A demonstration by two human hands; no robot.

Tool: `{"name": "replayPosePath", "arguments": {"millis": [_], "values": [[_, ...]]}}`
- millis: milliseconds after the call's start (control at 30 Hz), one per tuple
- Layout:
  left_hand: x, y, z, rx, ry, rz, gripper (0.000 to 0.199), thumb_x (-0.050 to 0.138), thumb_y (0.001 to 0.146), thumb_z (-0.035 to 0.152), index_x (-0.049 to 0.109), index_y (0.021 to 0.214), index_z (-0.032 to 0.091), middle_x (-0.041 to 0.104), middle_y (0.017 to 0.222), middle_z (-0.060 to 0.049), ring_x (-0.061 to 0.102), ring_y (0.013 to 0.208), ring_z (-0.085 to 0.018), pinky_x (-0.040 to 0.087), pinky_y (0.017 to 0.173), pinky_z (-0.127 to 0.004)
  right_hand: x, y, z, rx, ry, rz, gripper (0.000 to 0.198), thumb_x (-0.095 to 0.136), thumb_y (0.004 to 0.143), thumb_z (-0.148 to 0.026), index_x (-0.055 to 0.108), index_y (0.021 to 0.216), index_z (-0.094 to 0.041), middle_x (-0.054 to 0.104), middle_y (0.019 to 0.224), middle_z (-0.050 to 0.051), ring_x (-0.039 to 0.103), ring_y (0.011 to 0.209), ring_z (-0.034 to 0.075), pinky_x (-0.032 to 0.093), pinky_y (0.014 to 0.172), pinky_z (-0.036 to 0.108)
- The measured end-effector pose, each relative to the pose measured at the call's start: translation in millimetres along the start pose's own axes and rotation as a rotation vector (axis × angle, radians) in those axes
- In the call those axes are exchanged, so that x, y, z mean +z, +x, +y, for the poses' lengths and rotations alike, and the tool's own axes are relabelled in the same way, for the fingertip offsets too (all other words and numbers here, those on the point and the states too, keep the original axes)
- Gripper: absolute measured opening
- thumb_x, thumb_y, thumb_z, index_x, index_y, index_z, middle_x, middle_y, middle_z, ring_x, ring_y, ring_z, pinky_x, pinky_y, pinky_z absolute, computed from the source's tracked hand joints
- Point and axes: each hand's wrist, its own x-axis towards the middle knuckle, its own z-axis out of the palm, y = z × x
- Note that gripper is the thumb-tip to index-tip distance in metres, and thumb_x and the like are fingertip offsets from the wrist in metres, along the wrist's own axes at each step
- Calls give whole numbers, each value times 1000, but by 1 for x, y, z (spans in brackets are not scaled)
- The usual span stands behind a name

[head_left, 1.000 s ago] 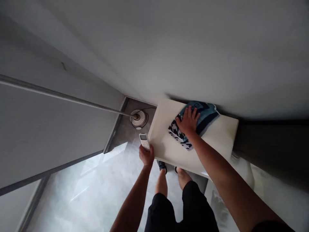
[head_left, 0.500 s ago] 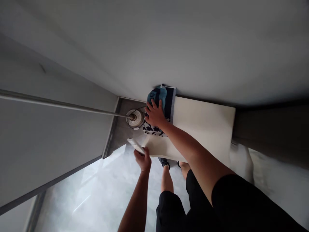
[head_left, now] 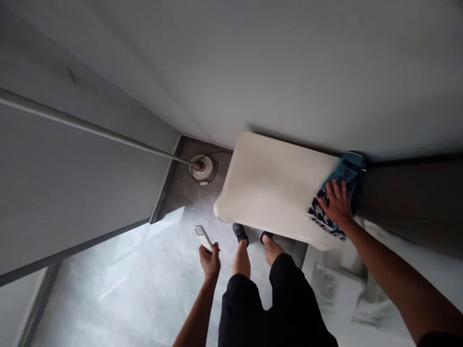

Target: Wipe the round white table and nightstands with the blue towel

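My left hand (head_left: 210,260) is closed around a white remote control (head_left: 203,238), held over the floor to the left of my legs; its small screen faces up. My right hand (head_left: 337,203) lies with fingers spread on a folded towel (head_left: 349,166) in blue, dark navy and a black-and-white pattern. The towel rests on the right end of a cream-white table (head_left: 271,178) with rounded corners. Its underside and right edge are partly hidden.
A round-based stand (head_left: 203,168) with a long metal pole (head_left: 108,136) and a thin cord stands left of the table. A grey wall (head_left: 289,72) runs behind it. At the right is a dark panel (head_left: 412,202). My feet are at the table's front edge.
My right hand has moved the towel from the table's left end to its right end. My left hand, with the remote control, has come down and slightly left, away from the table.
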Motion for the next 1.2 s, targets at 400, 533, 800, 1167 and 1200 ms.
{"name": "replayPosePath", "arguments": {"millis": [400,533,800,1167,1200], "values": [[-25,-74,-83,-87,37,-155,55,62,89,81,40,85,32,61,73,0,76,76,-31,63,69,-43,-10,6,-364,-473,397,-41,75,62,110,-59,55,173,-19,32,190,14,3,178,50,-17,134,88],[-34,-85,-89,-75,115,-180,56,57,90,84,37,85,33,63,72,-2,79,80,-34,63,70,-45,-20,15,-436,-599,462,-112,47,64,111,-48,79,140,-15,65,166,18,15,176,47,-14,133,88],[-25,-87,-60,-73,83,-202,57,69,86,81,39,87,33,73,70,-3,75,66,-30,59,66,-42,-9,-1,-363,-697,488,-74,61,54,117,-49,57,170,-20,44,185,12,12,180,39,-8,140,82],[8,-78,-40,-71,12,-252,59,73,83,79,38,88,32,62,67,3,75,69,-28,57,63,-37,16,-112,-32,-220,105,-72,64,59,110,-54,66,166,-24,44,185,15,17,178,50,1,139,84],[8,-77,-42,-72,14,-253,59,73,83,79,38,88,31,61,68,3,75,70,-28,57,64,-36,24,-122,-15,-224,60,-75,66,60,109,-55,66,165,-22,44,184,16,18,177,51,5,138,86]]}}
